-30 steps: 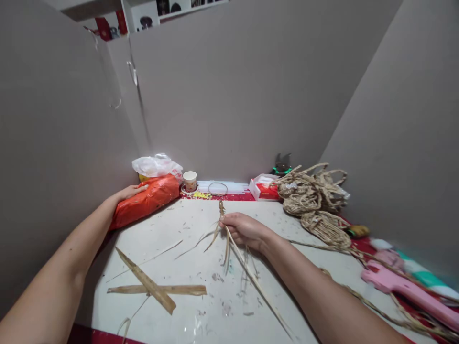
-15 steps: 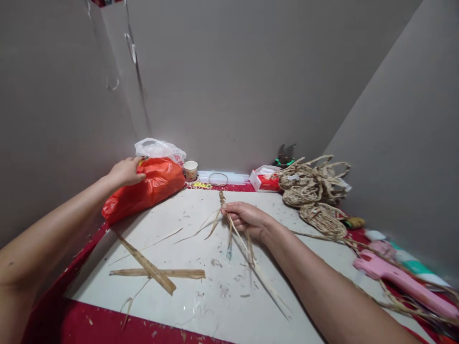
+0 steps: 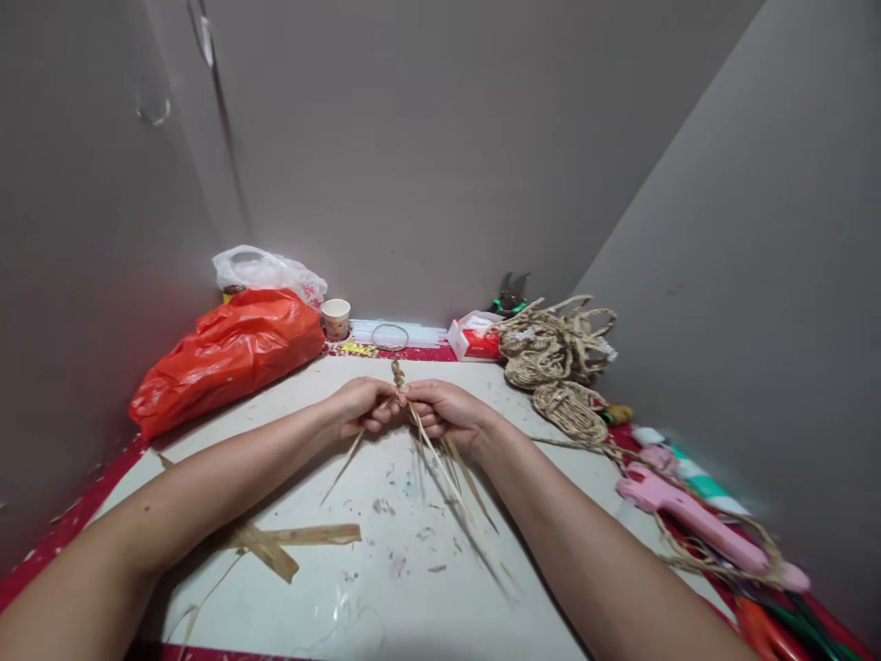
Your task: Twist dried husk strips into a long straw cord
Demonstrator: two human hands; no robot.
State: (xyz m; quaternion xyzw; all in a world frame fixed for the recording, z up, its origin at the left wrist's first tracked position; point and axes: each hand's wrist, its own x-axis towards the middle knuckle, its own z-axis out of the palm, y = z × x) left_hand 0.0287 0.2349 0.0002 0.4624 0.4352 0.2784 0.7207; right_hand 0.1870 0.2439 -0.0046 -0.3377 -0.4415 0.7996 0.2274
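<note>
My left hand (image 3: 366,406) and my right hand (image 3: 444,413) meet over the middle of the white board (image 3: 372,588). Both are closed in a pinch on a short braid of dried plant strips (image 3: 397,372), whose twisted end sticks up beyond the fingers. Loose pale strips (image 3: 440,468) trail from beneath my right hand toward me, and a thin strand hangs below my left hand. Two flat brown dried strips (image 3: 313,534) lie crossed on the board, partly hidden behind my left forearm.
An orange plastic bag (image 3: 234,353) lies at the left, with a paper cup (image 3: 336,318) beside it. Bundles of braided cord (image 3: 557,353) are heaped at the right behind a pink glue gun (image 3: 695,519). A red tissue box (image 3: 474,338) and pruning shears (image 3: 510,294) stand at the back.
My left hand has come away from the orange bag to the braid and now pinches it beside my right hand. The camera view has shifted slightly to the right.
</note>
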